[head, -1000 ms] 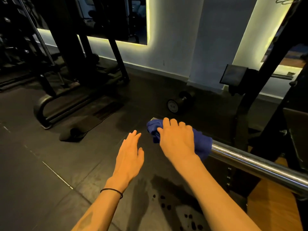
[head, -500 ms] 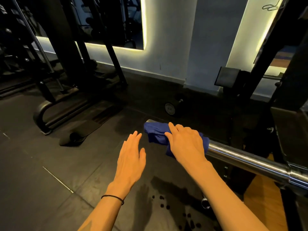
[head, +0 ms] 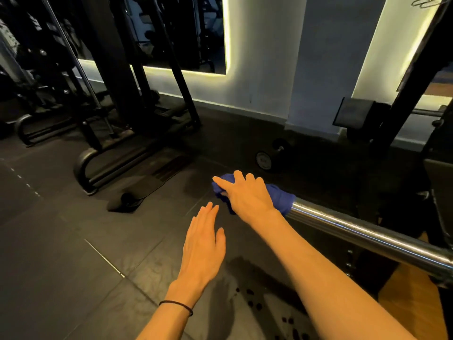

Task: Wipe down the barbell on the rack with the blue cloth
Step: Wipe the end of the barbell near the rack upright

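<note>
Dark rubber gym floor [head: 73, 253] underfoot, seam lines running off toward 10 o'clock. Nearest, at about 6 o'clock, the left hand [head: 204, 244] floats flat with fingers straight and together, touching nothing — likely kept free for balance while the other works. Beyond it toward 12 o'clock, the right hand [head: 247, 195] curls over the blue cloth [head: 280, 197], wrapping it round the free end of the chrome barbell [head: 367, 235] so the fabric meets the steel all round; the bar runs off to 4 o'clock toward the rack [head: 416, 77], and a dumbbell [head: 266, 159] lies farther back by the lit wall.
</note>
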